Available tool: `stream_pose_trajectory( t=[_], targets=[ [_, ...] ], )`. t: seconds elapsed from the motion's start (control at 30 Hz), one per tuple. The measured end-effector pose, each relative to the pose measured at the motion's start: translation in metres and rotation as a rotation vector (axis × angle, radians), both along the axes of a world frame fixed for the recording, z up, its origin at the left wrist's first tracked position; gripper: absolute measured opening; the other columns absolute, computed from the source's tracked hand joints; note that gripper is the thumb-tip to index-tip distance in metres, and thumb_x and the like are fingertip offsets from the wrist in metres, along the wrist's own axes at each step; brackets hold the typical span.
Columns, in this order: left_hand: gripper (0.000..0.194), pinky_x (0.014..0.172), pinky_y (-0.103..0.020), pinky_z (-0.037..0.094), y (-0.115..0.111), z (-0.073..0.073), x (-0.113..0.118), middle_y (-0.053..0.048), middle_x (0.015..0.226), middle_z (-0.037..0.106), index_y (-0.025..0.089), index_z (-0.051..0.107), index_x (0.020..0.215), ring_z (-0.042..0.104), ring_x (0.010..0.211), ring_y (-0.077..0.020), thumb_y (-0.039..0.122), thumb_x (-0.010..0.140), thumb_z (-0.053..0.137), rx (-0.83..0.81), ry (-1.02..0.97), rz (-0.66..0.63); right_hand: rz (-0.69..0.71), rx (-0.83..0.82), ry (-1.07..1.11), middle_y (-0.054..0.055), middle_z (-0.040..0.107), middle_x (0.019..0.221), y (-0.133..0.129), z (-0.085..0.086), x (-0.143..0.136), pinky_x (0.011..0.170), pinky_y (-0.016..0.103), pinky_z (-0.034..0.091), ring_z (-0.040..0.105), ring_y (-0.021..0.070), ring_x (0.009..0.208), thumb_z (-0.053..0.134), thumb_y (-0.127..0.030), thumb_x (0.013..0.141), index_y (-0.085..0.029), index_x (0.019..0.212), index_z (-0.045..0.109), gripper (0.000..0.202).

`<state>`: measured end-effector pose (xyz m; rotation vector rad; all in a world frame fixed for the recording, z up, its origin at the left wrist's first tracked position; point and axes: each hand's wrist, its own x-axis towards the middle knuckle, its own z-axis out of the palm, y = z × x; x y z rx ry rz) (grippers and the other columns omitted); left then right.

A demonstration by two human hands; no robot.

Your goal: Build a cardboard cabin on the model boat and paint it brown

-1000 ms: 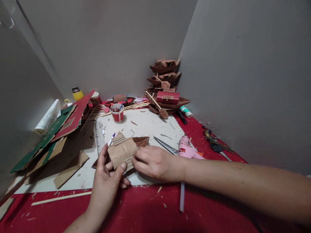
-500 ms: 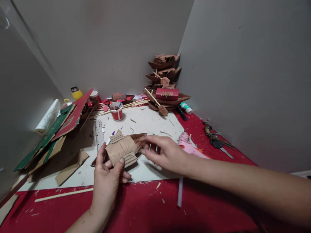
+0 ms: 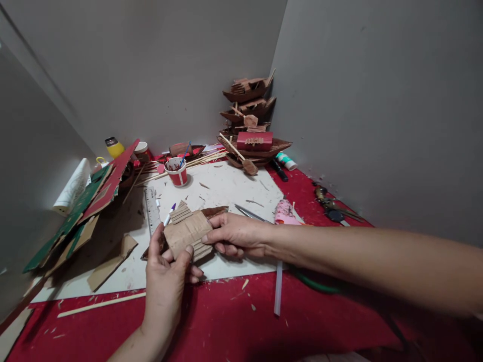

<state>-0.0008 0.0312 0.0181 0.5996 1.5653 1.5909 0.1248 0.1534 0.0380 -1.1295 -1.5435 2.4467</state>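
Observation:
A small model boat (image 3: pixel 217 210) with a brown hull is held over the white board. On it sits a cardboard canopy (image 3: pixel 185 230), tan and curved, with corrugated strips on its far and near sides. My left hand (image 3: pixel 166 271) is closed round the boat's left part, thumb on the canopy's near edge and fingers under the hull. My right hand (image 3: pixel 230 234) grips the right end, its thumb on the canopy's right edge; its fingers partly hide the hull there. Behind the right hand lie grey scissors (image 3: pixel 247 211), partly covered.
Stacked model boats (image 3: pixel 254 143) stand at the back right. A red-and-white paper cup (image 3: pixel 176 172) holds a blue brush. Cardboard sheets (image 3: pixel 109 193) lean at left beside a clear ruler (image 3: pixel 152 208). A pink glue gun (image 3: pixel 286 213) and glue stick (image 3: pixel 278 289) lie right.
My right hand has moved left and closed on the canopy's right edge. My left hand keeps its hold. The view has shifted slightly, and the scissors now show more.

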Motion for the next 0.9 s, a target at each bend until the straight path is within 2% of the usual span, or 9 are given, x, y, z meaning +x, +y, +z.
stream_pose_trajectory(
  t=[0.23, 0.43, 0.57, 0.73, 0.9],
  targets=[
    [0.086, 0.035, -0.021, 0.043, 0.003, -0.003, -0.002, 0.002, 0.076, 0.066, 0.027, 0.030, 0.141, 0.055, 0.036, -0.0107, 0.031, 0.069, 0.077, 0.030, 0.041, -0.010, -0.041, -0.006, -0.001, -0.010, 0.046, 0.036, -0.001, -0.007, 0.000, 0.026, 0.012, 0.017, 0.030, 0.0034, 0.024, 0.056, -0.018, 0.087, -0.019, 0.072, 0.051, 0.016],
    [0.084, 0.033, -0.017, 0.038, 0.003, 0.002, -0.002, 0.007, 0.057, 0.060, 0.021, 0.033, 0.140, 0.045, 0.031, -0.0073, 0.030, 0.070, 0.077, 0.050, 0.070, -0.016, -0.061, 0.009, 0.009, -0.011, 0.043, 0.034, -0.004, -0.008, -0.001, 0.026, 0.012, 0.019, 0.029, 0.0026, 0.023, 0.057, -0.019, 0.087, -0.017, 0.069, 0.051, 0.019],
    [0.085, 0.034, -0.019, 0.041, 0.003, 0.006, -0.001, 0.005, 0.061, 0.063, 0.021, 0.032, 0.141, 0.050, 0.033, -0.0092, 0.030, 0.069, 0.077, 0.040, 0.050, 0.003, -0.062, 0.000, 0.079, -0.009, 0.049, 0.037, -0.004, -0.005, 0.000, 0.026, 0.012, 0.024, 0.033, 0.0032, 0.024, 0.055, -0.017, 0.087, -0.017, 0.070, 0.050, 0.018],
    [0.090, 0.038, -0.021, 0.047, 0.001, 0.008, -0.005, 0.004, 0.064, 0.064, 0.023, 0.029, 0.143, 0.059, 0.039, -0.0132, 0.030, 0.067, 0.077, -0.019, 0.022, -0.004, -0.056, 0.089, 0.054, -0.008, 0.054, 0.041, -0.006, 0.001, 0.008, 0.027, 0.012, 0.029, 0.039, 0.0042, 0.026, 0.058, -0.018, 0.084, -0.016, 0.082, 0.056, 0.004],
    [0.089, 0.040, -0.023, 0.049, -0.005, 0.010, -0.012, 0.001, 0.070, 0.067, 0.023, 0.029, 0.142, 0.061, 0.042, -0.0147, 0.032, 0.067, 0.077, -0.045, 0.009, -0.028, -0.058, 0.209, -0.015, -0.008, 0.054, 0.045, -0.010, 0.009, 0.021, 0.030, 0.015, 0.030, 0.040, 0.0055, 0.029, 0.061, -0.026, 0.083, -0.016, 0.099, 0.055, 0.020]
  ],
)
